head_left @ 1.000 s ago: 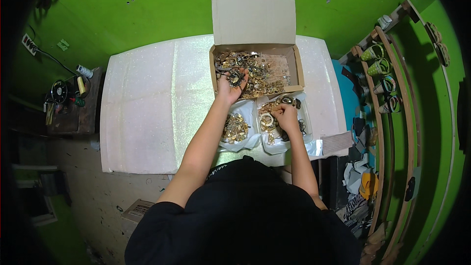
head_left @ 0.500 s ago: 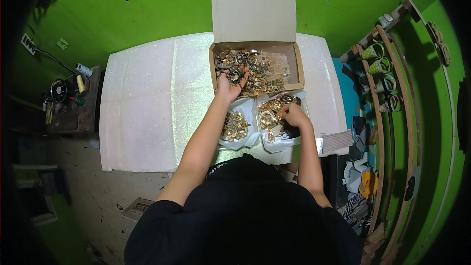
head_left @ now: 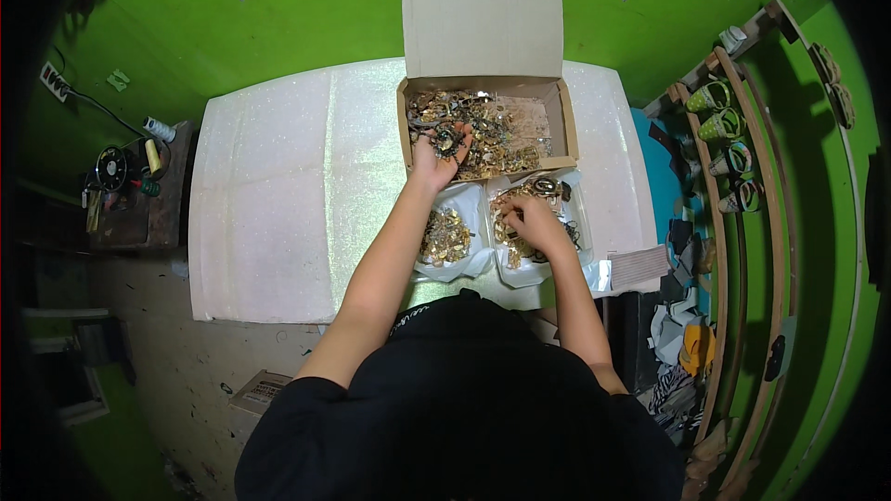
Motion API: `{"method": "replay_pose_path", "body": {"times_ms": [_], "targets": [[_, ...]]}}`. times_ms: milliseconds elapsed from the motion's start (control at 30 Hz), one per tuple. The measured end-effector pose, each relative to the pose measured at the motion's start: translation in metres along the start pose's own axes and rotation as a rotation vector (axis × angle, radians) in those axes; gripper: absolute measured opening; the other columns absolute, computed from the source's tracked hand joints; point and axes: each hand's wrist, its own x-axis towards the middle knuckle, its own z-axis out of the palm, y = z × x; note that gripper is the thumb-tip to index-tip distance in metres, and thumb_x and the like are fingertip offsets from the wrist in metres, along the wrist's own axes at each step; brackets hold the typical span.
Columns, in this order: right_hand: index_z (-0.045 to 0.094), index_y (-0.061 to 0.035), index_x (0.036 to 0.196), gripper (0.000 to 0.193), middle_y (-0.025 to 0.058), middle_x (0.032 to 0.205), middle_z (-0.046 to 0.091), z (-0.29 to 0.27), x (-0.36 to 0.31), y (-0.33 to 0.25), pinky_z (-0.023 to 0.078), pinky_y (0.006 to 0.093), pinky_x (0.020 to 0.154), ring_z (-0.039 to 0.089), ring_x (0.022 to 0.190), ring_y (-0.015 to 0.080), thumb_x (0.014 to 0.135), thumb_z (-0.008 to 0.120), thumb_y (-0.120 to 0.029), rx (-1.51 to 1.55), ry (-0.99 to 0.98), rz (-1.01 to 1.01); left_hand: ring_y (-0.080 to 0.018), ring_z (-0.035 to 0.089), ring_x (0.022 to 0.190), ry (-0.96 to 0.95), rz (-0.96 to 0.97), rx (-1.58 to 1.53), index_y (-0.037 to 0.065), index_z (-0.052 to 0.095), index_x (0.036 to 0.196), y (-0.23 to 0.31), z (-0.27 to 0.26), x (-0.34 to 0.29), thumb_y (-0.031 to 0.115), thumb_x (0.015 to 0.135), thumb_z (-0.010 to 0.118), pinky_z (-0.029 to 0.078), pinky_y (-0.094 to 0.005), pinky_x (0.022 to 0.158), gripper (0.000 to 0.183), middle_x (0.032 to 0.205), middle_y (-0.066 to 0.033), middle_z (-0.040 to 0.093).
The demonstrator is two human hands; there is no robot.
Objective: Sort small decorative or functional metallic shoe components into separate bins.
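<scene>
While I watch from far off, I think slow, light picking over the pale table (head_left: 260, 213) would stop snags. The open cardboard box (head_left: 569, 134) holds a heap of gold and dark bits (head_left: 497, 162). Near it, the right tub (head_left: 532, 276) has mixed shiny bits (head_left: 546, 187); the left tub (head_left: 477, 260) has gold bits (head_left: 444, 239). The left hand (head_left: 434, 169) cups a dark trinket (head_left: 447, 138) over the box; the right hand (head_left: 538, 223) bunches narrow at the right tub, but I can't tell if it's holding anything.
</scene>
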Motion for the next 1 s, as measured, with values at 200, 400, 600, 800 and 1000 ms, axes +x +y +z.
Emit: {"method": "replay_pose_path", "body": {"times_ms": [200, 400, 600, 800, 1000], "targets": [[0.059, -0.0004, 0.079, 0.014, 0.016, 0.076, 0.055, -0.019, 0.036, -0.051, 0.043, 0.0347, 0.068, 0.055, 0.077, 0.0293, 0.07, 0.054, -0.01, 0.085, 0.159, -0.156, -0.0257, 0.055, 0.086, 0.022, 0.014, 0.014, -0.005, 0.047, 0.092, -0.002, 0.001, 0.0, 0.019, 0.087, 0.024, 0.048, -0.035, 0.075, 0.034, 0.088, -0.0157, 0.055], [0.06, -0.0087, 0.083, 0.017, 0.0086, 0.09, 0.051, 0.001, 0.081, -0.072, 0.045, 0.0352, 0.07, 0.052, 0.081, 0.027, 0.067, 0.057, -0.005, 0.037, 0.356, -0.388, -0.0208, 0.052, 0.083, 0.028, 0.005, 0.071, 0.0, 0.045, 0.097, -0.003, -0.008, 0.003, 0.024, 0.086, 0.028, 0.045, -0.0319, 0.067, 0.031, 0.091, -0.0133, 0.052], [0.06, -0.0072, 0.083, 0.018, 0.0088, 0.083, 0.05, 0.008, 0.094, -0.071, 0.043, 0.0333, 0.069, 0.051, 0.081, 0.0261, 0.065, 0.06, -0.005, -0.097, 0.356, -0.431, -0.0177, 0.049, 0.077, 0.162, 0.005, 0.013, 0.004, 0.044, 0.095, -0.002, -0.01, 0.003, 0.025, 0.084, 0.035, 0.045, -0.0297, 0.067, 0.025, 0.087, -0.0088, 0.049], [0.061, -0.0025, 0.08, 0.012, 0.0095, 0.076, 0.055, 0.004, 0.09, -0.067, 0.044, 0.0307, 0.062, 0.054, 0.07, 0.0247, 0.068, 0.061, -0.008, 0.231, 0.449, -0.372, -0.0215, 0.054, 0.079, 0.072, 0.069, 0.064, 0.002, 0.047, 0.093, -0.006, -0.004, 0.001, 0.023, 0.085, 0.029, 0.046, -0.0298, 0.068, 0.028, 0.086, -0.0101, 0.054], [0.061, 0.0012, 0.081, 0.013, 0.0059, 0.073, 0.059, 0.0, 0.07, -0.046, 0.042, 0.0239, 0.059, 0.054, 0.063, 0.0115, 0.075, 0.059, -0.009, 0.464, 0.339, -0.156, -0.0256, 0.054, 0.089, -0.003, 0.003, 0.084, -0.004, 0.046, 0.096, -0.002, -0.001, -0.002, 0.02, 0.086, 0.025, 0.047, -0.0346, 0.077, 0.033, 0.089, -0.0148, 0.054]]}}
